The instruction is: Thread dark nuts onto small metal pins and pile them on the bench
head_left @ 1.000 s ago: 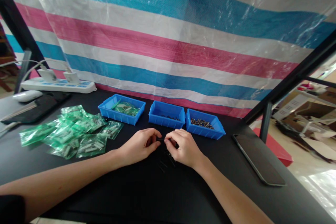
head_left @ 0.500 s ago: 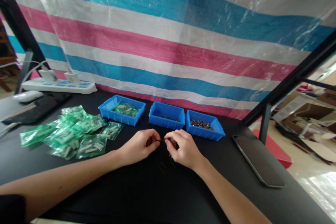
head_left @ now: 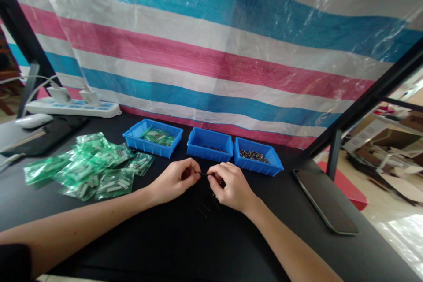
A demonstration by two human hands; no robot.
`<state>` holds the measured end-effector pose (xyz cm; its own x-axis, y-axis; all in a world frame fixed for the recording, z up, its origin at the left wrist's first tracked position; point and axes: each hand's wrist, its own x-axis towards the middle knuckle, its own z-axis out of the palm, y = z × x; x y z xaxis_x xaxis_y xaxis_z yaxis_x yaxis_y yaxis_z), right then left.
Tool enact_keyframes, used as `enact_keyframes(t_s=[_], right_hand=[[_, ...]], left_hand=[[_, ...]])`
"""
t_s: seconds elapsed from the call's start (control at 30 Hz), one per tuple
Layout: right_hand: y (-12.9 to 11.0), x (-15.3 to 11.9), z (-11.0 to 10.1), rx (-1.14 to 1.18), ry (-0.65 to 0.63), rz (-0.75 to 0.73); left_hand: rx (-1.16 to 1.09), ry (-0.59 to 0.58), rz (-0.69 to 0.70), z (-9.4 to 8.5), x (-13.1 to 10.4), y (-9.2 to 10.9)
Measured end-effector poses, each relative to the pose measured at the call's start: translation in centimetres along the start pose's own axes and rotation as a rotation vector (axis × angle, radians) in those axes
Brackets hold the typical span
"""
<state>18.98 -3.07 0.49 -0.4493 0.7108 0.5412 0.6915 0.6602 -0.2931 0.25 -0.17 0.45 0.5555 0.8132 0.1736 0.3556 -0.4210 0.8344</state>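
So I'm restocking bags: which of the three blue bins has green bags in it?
The left bin, next to the pile of green bags. The middle bin and right bin hold only small dark parts.

No writing, label, brand or number can be read anywhere. The green bags (head_left: pixel 89 165) at the left of the frame and the power strip (head_left: pixel 71 106) at the upper left (both too small and blurred) show no legible print.
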Motion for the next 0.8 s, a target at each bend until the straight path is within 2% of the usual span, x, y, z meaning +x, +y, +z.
enact_keyframes(t_s=[0.43, 0.8], right_hand=[[0.05, 0.04, 0.13, -0.004, -0.003, 0.014], [-0.13, 0.12, 0.01, 0.006, -0.057, 0.047]], left_hand=[[-0.029, 0.044, 0.005, 0.17, -0.14, -0.33], [-0.024, 0.087, 0.017, 0.12, -0.03, -0.08]])
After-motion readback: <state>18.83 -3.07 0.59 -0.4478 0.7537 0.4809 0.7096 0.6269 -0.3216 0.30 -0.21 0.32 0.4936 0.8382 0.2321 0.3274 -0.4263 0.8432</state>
